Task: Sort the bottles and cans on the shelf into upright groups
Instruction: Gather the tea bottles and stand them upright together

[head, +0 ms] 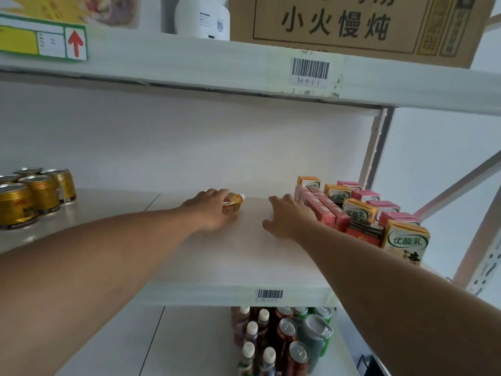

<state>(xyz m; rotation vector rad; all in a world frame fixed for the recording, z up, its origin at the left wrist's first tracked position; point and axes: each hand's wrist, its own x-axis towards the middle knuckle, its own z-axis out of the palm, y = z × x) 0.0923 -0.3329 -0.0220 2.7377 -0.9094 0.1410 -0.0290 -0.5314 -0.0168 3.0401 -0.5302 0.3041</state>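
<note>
Head view: on the middle shelf (244, 267), gold cans (35, 196) stand upright far left. Mid-shelf, the left hand (210, 210) curls its fingers around a small bottle (233, 202) lying sideways, cap pointing right toward the right hand (287, 217), whose spread fingers hold nothing.

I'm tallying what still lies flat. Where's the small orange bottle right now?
In the head view the small orange bottle lies on its side mid-shelf, gripped by the left hand, between the gold cans on the left and the drink cartons on the right.
</note>
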